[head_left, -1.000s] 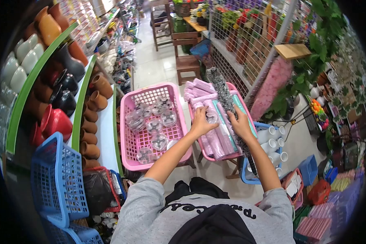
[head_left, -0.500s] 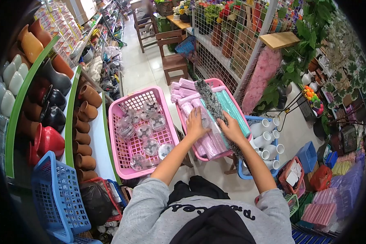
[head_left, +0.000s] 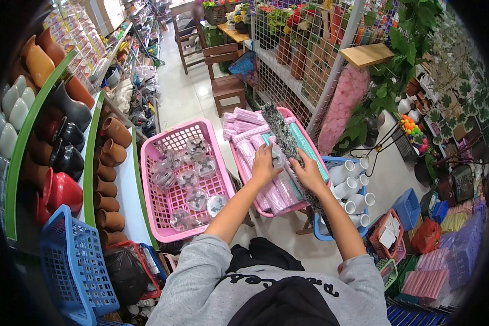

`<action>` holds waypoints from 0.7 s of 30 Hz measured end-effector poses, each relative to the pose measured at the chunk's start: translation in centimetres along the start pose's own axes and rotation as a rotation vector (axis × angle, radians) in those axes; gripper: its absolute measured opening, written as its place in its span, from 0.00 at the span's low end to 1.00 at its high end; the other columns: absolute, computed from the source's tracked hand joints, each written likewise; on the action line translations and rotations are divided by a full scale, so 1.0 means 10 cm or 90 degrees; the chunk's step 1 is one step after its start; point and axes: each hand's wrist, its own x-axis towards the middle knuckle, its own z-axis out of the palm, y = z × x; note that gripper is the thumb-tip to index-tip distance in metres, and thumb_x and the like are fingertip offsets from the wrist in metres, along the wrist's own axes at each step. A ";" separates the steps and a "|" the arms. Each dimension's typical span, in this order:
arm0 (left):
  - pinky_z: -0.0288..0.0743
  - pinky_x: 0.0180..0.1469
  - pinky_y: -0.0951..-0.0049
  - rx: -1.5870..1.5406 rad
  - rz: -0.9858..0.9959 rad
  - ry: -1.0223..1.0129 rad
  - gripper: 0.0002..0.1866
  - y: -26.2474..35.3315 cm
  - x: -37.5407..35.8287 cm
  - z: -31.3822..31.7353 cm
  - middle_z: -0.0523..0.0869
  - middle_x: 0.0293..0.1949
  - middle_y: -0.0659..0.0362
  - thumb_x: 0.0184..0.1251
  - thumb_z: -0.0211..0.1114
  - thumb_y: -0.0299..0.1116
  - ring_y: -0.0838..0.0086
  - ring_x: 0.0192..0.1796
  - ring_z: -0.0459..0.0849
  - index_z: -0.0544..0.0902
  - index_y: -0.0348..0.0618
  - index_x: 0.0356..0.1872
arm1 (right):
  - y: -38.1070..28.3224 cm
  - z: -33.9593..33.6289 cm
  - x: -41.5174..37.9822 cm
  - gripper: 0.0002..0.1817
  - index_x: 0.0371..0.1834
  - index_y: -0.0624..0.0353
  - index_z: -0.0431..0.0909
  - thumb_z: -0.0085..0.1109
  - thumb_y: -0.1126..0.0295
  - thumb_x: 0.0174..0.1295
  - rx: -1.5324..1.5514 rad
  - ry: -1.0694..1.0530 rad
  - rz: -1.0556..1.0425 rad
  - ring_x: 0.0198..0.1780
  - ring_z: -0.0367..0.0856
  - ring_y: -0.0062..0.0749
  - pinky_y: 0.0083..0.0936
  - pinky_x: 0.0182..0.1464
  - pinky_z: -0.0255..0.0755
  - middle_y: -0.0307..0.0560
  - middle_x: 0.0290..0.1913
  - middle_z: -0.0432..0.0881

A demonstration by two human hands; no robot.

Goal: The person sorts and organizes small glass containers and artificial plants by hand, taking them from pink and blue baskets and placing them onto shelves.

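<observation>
A pink basket [head_left: 300, 205] holds pink wrapped bundles [head_left: 280, 196] and teal bundles [head_left: 308, 142]. A dark grey fuzzy strand [head_left: 280, 127] lies lengthwise over them. My left hand [head_left: 264, 165] rests on the bundles left of the strand, its fingers curled at a small clear round item whose details are hard to make out. My right hand [head_left: 308, 169] is closed around the lower part of the strand, which hangs over the basket's near edge.
Left of it stands another pink basket [head_left: 223, 157] with clear round containers [head_left: 197, 199]. A blue basket [head_left: 325, 237] with white vases is at the right. Shelves of clay pots [head_left: 111, 220] line the left; a wooden chair [head_left: 223, 87] stands ahead.
The fingers of my left hand have drawn in from lying flatter on the bundles. My right hand keeps its place on the strand. The whole view has shifted slightly.
</observation>
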 end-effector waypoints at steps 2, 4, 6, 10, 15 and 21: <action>0.65 0.61 0.53 0.043 -0.005 -0.019 0.53 0.03 0.02 -0.01 0.63 0.64 0.46 0.34 0.80 0.40 0.52 0.66 0.63 0.61 0.42 0.66 | 0.02 -0.04 -0.02 0.29 0.60 0.72 0.67 0.55 0.61 0.62 0.008 0.000 0.001 0.56 0.76 0.56 0.36 0.57 0.68 0.69 0.51 0.77; 0.61 0.63 0.52 0.100 -0.007 -0.038 0.54 0.02 0.02 -0.03 0.62 0.66 0.46 0.34 0.80 0.45 0.54 0.68 0.61 0.61 0.44 0.67 | 0.06 -0.06 -0.03 0.29 0.59 0.72 0.67 0.56 0.61 0.62 0.011 -0.005 0.012 0.56 0.76 0.56 0.36 0.57 0.68 0.69 0.51 0.77; 0.61 0.63 0.51 0.102 -0.005 -0.033 0.54 0.05 0.01 -0.06 0.61 0.66 0.45 0.34 0.79 0.46 0.54 0.68 0.60 0.61 0.43 0.67 | 0.09 -0.06 -0.03 0.28 0.59 0.73 0.67 0.56 0.61 0.62 0.015 -0.015 0.019 0.55 0.77 0.56 0.36 0.57 0.68 0.69 0.51 0.77; 0.60 0.65 0.52 0.058 0.032 0.011 0.50 0.02 -0.04 -0.19 0.62 0.65 0.37 0.41 0.76 0.45 0.46 0.67 0.62 0.61 0.38 0.67 | 0.05 0.03 0.00 0.27 0.59 0.72 0.68 0.56 0.63 0.61 -0.011 -0.008 -0.027 0.54 0.77 0.56 0.36 0.56 0.69 0.69 0.49 0.78; 0.64 0.63 0.60 -0.104 0.063 0.024 0.30 -0.11 -0.30 -0.65 0.74 0.55 0.39 0.51 0.68 0.38 0.49 0.60 0.72 0.73 0.32 0.55 | -0.26 0.27 0.10 0.26 0.60 0.69 0.68 0.55 0.64 0.62 0.044 -0.110 -0.032 0.54 0.78 0.54 0.35 0.55 0.70 0.67 0.50 0.78; 0.71 0.57 0.62 -0.136 -0.085 0.034 0.20 -0.72 -0.81 -1.44 0.83 0.42 0.45 0.54 0.66 0.36 0.54 0.49 0.81 0.80 0.33 0.45 | -0.58 0.80 0.29 0.26 0.61 0.66 0.68 0.55 0.62 0.63 0.014 -0.245 -0.112 0.47 0.81 0.57 0.39 0.50 0.72 0.68 0.42 0.81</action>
